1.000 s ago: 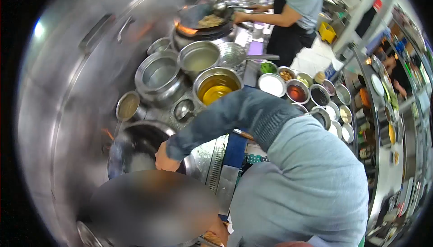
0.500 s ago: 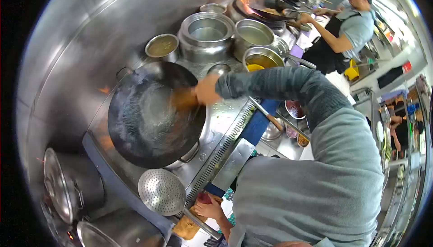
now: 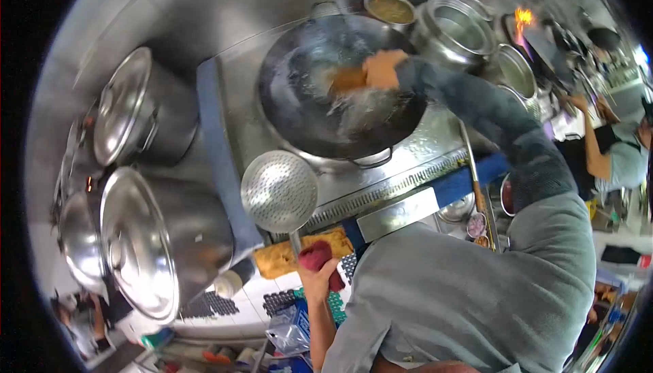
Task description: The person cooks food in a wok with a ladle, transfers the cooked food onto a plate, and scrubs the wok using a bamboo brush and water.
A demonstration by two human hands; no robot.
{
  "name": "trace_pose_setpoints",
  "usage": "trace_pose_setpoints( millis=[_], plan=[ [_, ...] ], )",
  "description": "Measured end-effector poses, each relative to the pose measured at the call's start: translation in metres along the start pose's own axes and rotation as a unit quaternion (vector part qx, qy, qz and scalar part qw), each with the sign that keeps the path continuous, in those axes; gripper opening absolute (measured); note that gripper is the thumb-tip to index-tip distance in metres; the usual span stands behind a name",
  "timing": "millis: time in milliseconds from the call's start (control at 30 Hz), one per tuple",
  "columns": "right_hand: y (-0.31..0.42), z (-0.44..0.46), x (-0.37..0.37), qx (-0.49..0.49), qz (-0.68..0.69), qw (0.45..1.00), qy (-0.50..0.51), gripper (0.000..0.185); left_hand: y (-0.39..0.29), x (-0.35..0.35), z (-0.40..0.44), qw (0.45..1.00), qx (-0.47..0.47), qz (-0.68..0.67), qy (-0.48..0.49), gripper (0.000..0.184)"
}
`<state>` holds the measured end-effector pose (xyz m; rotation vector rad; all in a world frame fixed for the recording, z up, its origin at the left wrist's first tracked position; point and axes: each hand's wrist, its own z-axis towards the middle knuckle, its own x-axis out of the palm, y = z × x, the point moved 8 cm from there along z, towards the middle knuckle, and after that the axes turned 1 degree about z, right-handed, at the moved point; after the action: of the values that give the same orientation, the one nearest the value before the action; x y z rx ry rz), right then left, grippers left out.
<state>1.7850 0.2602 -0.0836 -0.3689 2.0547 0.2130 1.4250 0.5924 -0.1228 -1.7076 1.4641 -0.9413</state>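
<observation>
My right hand [image 3: 383, 69] grips a brown wok brush [image 3: 348, 80], blurred by motion, with its bristle end down in the large black wok [image 3: 286, 101]. Water swirls and splashes around the brush. Near the counter's front edge, my left hand [image 3: 314, 281] is closed around a dark red cloth [image 3: 315, 256]. Just beyond that hand lies a round perforated strainer [image 3: 279, 191], its handle running down toward the cloth. Whether the left hand also touches this handle is hidden by the cloth.
Two large lidded pots [image 3: 136, 250] stand at left. Steel pots [image 3: 454, 29] line the back right. A co-worker [image 3: 612, 148] works at far right near a flame [image 3: 523, 18]. A long-handled tool [image 3: 476, 182] lies across the counter's right side.
The view has swung left, so the wok and pots appear farther right. My right hand has kept moving the brush inside the wok. The red cloth stays in my left hand.
</observation>
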Motion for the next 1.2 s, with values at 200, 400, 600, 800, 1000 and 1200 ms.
trace_pose_setpoints(
  millis=[200, 400, 600, 800, 1000, 1200],
  plan=[
    [0.059, -0.062, -0.025, -0.052, 0.01, 0.997, -0.061, 0.032, -0.054, 0.02, -0.009, 0.993, 0.044, -0.11, 0.006, 0.047],
    [-0.038, -0.036, -0.082, 0.1, -0.024, 0.973, -0.206, 0.025, -0.081, 0.025, -0.023, 0.99, 0.09, -0.103, -0.017, 0.061],
    [-0.013, -0.091, -0.003, 0.039, 0.01, 0.98, -0.195, 0.022, -0.044, -0.011, -0.001, 0.988, 0.055, -0.142, 0.004, 0.054],
    [-0.073, -0.029, -0.055, 0.149, 0.166, 0.934, -0.28, 0.023, -0.061, 0.006, -0.021, 0.982, 0.004, -0.189, 0.002, 0.058],
    [0.038, -0.033, -0.01, -0.012, 0.113, 0.979, -0.17, 0.025, -0.067, -0.008, -0.02, 0.986, 0.057, -0.155, -0.011, 0.054],
    [-0.031, 0.012, -0.064, 0.077, 0.042, 0.975, -0.204, 0.028, -0.077, -0.026, -0.029, 0.988, 0.061, -0.13, -0.058, 0.053]
  ],
)
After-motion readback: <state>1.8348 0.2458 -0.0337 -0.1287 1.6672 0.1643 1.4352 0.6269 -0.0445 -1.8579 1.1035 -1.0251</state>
